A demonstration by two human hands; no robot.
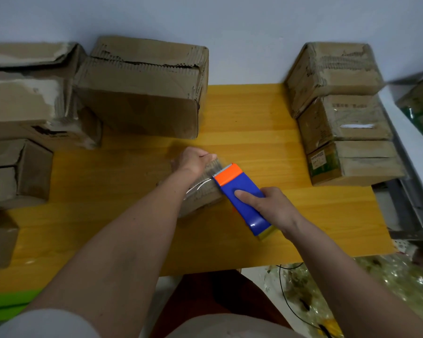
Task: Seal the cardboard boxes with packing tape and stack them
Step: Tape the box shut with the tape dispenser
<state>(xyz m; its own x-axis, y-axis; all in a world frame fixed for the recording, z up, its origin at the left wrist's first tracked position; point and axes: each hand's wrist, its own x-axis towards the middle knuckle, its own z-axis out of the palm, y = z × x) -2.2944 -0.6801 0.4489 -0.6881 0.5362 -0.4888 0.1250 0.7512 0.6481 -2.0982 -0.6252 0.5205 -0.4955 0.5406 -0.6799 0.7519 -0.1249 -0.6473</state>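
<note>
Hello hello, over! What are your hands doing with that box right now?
Left hand holds small box steady. Right hand grips blue tape dispenser, orange blade end on box top. Nothing blocking.

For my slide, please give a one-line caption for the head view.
Left hand holds a small box while right hand runs the tape dispenser over it.

Bare forearms, short pale sleeves [47, 323], dark brown shorts [205, 293].

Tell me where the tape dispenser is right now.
The tape dispenser is mid-table in the head view, gripped by the right hand, its orange end against the small box held by the left hand.
</note>
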